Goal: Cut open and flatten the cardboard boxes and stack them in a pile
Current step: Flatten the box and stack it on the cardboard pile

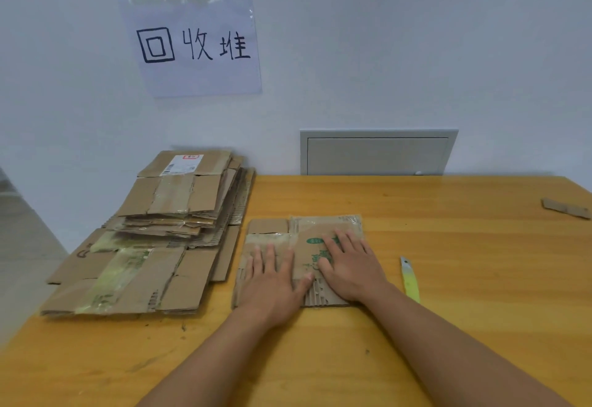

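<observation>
A small flattened cardboard box (315,228) with green print lies on the wooden table (448,246) in front of me. My left hand (272,281) presses flat on its left half, fingers straight and spread. My right hand (350,265) presses flat on its right half, palm down. To the left a pile of flattened cardboard boxes (153,240) rests on the table's left side, its top piece bearing a white shipping label. A yellow-green utility knife (410,278) lies on the table just right of my right hand.
A paper sign (192,44) with handwritten characters is taped to the wall above the pile. A grey wall panel (378,153) sits behind the table's far edge. A small cardboard scrap (565,208) lies at the far right of the table.
</observation>
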A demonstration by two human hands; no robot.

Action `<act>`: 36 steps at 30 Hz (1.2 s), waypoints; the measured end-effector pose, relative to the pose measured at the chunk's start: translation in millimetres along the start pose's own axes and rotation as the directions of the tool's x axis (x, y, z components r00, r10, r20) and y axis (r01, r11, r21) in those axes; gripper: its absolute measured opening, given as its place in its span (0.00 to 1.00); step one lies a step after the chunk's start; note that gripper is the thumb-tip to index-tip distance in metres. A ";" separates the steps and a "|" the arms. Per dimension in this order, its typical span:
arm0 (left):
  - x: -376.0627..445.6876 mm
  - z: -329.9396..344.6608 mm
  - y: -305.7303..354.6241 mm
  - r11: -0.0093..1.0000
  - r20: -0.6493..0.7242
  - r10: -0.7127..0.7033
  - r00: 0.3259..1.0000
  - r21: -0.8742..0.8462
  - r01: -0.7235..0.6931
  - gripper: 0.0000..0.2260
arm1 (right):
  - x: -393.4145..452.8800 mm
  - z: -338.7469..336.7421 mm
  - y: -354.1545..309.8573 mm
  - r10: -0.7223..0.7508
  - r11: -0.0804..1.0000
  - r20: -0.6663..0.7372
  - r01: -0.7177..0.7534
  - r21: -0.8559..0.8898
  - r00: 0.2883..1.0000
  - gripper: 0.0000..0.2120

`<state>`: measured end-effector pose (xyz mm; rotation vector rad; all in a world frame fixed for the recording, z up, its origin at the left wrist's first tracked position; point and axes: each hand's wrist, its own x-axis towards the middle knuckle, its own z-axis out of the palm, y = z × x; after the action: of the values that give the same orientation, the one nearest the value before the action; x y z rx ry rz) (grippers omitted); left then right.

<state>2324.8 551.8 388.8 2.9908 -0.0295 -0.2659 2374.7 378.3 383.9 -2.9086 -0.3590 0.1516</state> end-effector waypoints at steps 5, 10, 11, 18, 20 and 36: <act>10.9 -17.2 -19.1 0.989 0.063 0.110 0.992 0.087 -0.116 0.30 | -13.8 -18.8 2.2 0.010 0.990 0.060 -0.001 -0.143 0.998 0.36; 21.9 -25.8 -25.4 0.994 -0.016 0.092 0.996 0.056 -0.091 0.22 | -59.1 -15.7 -6.5 -0.052 0.982 -0.025 0.047 -0.183 0.998 0.37; 23.5 -25.0 -24.4 0.996 -0.049 0.081 0.996 0.029 -0.079 0.22 | -70.9 -13.4 -11.0 -0.078 0.979 -0.025 0.072 -0.191 0.997 0.37; 25.5 -6.5 -0.4 0.977 -0.102 0.084 0.991 -0.187 -0.102 0.21 | -90.5 -18.7 -25.6 -0.183 0.981 -0.065 0.179 -0.072 0.981 0.26; 23.1 0.1 1.5 0.988 -0.099 0.066 0.993 -0.134 -0.079 0.24 | -60.6 -23.6 -17.6 -0.125 0.992 -0.142 0.128 0.013 0.982 0.23; -12.8 7.8 -11.8 0.993 -0.032 0.116 0.993 0.002 -0.116 0.32 | 13.8 9.8 -7.1 -0.009 1.000 -0.007 0.009 0.017 1.000 0.30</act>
<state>2310.9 562.9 381.7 2.9786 -0.1994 -0.2044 2385.1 390.3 374.8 -2.8898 -0.3678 0.1420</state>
